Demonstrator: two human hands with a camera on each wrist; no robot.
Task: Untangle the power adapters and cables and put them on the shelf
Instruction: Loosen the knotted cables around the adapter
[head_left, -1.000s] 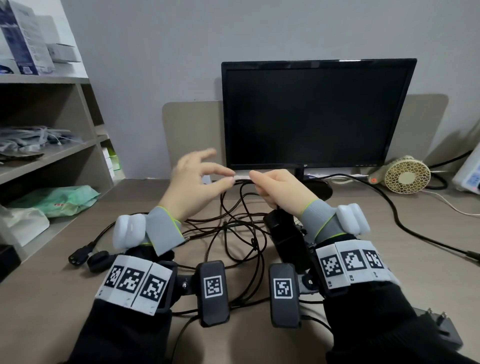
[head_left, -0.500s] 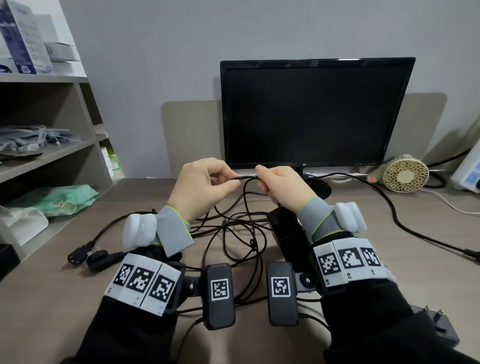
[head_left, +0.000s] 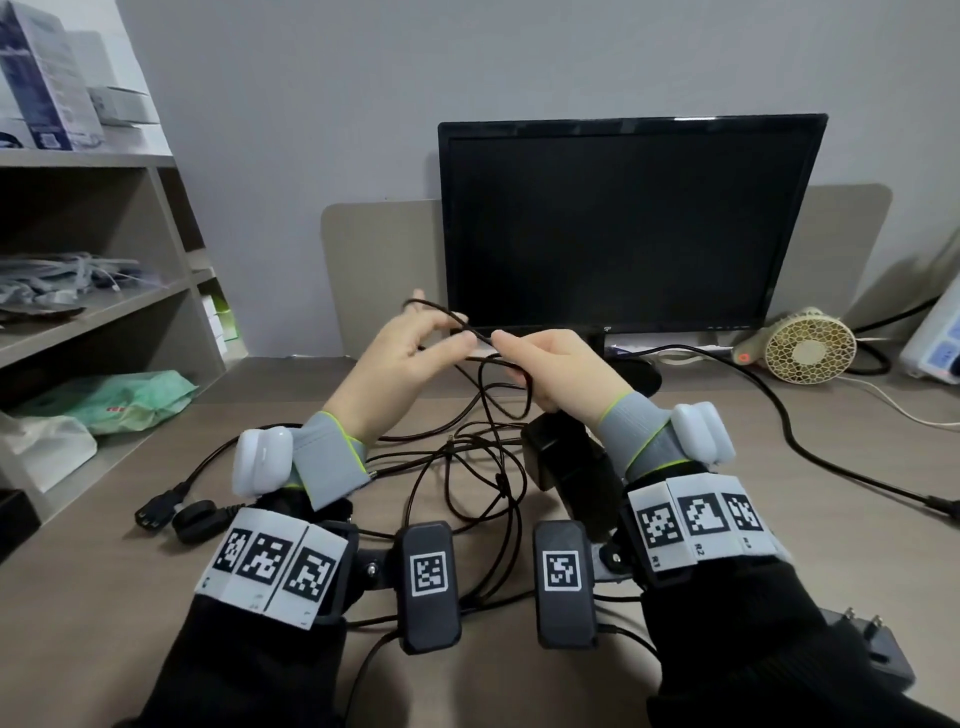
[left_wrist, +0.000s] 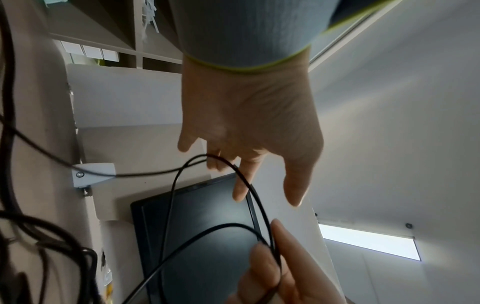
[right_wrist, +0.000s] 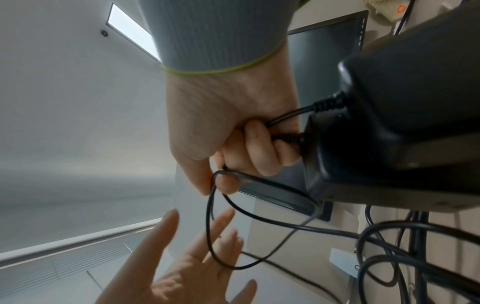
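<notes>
A tangle of thin black cables (head_left: 470, 467) lies on the desk between my wrists. My right hand (head_left: 501, 343) pinches one thin cable (right_wrist: 259, 214) between thumb and forefinger, and its other fingers curl round the leads of two black power adapters (right_wrist: 402, 123) that hang under it (head_left: 561, 457). My left hand (head_left: 441, 332) is raised with its fingers straight and spread. A loop of the same cable (left_wrist: 182, 170) is hooked over those fingers (left_wrist: 241, 185). The shelf (head_left: 130, 304) stands at the left.
A dark monitor (head_left: 623, 228) stands right behind the hands. Two black plug ends (head_left: 156, 514) lie at the left on the desk and another adapter (head_left: 872, 649) at the lower right. A small fan (head_left: 808, 345) and a thick cable (head_left: 779, 415) lie at the right. Bags fill the shelf boards.
My left hand let go of its pinch, opened and rose to the left with a cable loop over its fingers. My right hand kept its grip and barely moved.
</notes>
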